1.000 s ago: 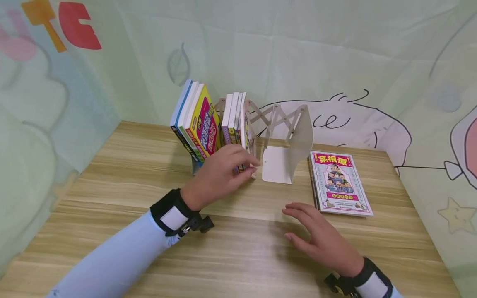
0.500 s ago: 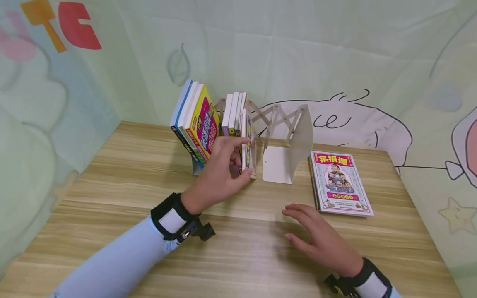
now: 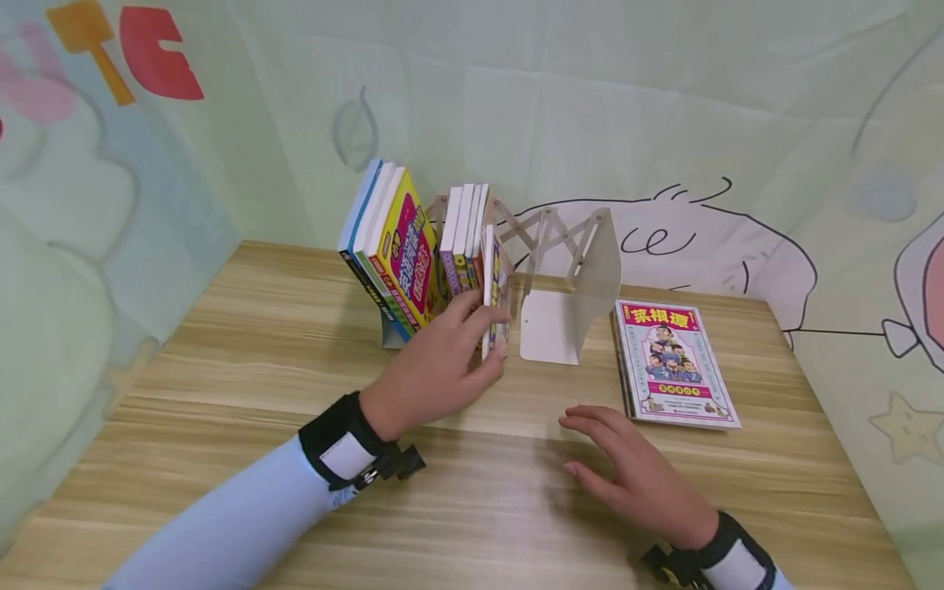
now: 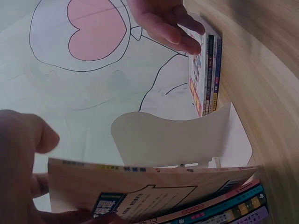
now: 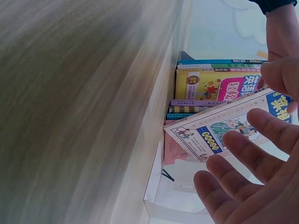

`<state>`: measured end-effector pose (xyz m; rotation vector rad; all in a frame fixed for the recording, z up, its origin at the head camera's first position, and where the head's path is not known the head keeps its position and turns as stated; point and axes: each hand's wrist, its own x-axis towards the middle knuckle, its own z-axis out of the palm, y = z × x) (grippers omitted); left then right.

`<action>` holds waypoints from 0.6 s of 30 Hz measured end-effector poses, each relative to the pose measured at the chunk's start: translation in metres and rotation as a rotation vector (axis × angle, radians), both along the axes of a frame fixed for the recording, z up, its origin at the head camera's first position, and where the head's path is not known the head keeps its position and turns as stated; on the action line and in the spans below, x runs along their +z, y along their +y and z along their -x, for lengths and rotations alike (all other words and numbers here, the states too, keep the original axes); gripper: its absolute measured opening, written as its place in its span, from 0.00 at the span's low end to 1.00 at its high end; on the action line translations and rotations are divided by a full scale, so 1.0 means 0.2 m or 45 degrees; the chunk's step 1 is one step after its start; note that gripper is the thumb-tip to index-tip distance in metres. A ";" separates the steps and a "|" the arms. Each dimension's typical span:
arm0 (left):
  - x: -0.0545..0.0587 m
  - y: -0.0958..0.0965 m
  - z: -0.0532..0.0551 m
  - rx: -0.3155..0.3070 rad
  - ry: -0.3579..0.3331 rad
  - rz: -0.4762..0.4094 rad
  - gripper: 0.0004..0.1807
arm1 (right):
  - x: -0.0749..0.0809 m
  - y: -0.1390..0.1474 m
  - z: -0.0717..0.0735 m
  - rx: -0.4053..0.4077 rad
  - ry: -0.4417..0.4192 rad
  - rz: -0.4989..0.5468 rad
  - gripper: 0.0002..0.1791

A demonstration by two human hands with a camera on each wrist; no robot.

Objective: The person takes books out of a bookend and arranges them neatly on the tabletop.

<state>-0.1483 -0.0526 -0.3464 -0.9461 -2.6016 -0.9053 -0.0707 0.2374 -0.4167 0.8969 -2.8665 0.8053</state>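
- Head view: the left hand [image 3: 438, 369] holds the near side of a thin book [image 3: 496, 283], its fingers bent around it; whether the thumb presses the cover is unclear.
- The thin book stands between the desk's [image 3: 243, 352] left and right edges, toward the back edge. It lies beyond the left hand, up and slightly rightward, just right of the upright books [image 3: 465, 213].
- Its long axis runs upward from the desk, but in the right wrist view it slants against the upright books, front cover facing the right hand [image 3: 637, 483].
- The left wrist view shows left-hand fingers in front of its back cover, on the side toward those books.
- Left is clearly the nearer of the two hands. The right hand hovers over the desk's near right part, fingers loosely spread and holding nothing, well apart from the thin book.
- Right of the thin book is a pale metal panel [image 3: 597, 262]; past that, a book stack [image 3: 671, 360] lies toward the desk's right edge.
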 end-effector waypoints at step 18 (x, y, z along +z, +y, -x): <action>-0.05 -0.03 0.03 0.169 0.140 0.001 0.23 | 0.00 0.01 0.01 0.021 0.042 -0.005 0.27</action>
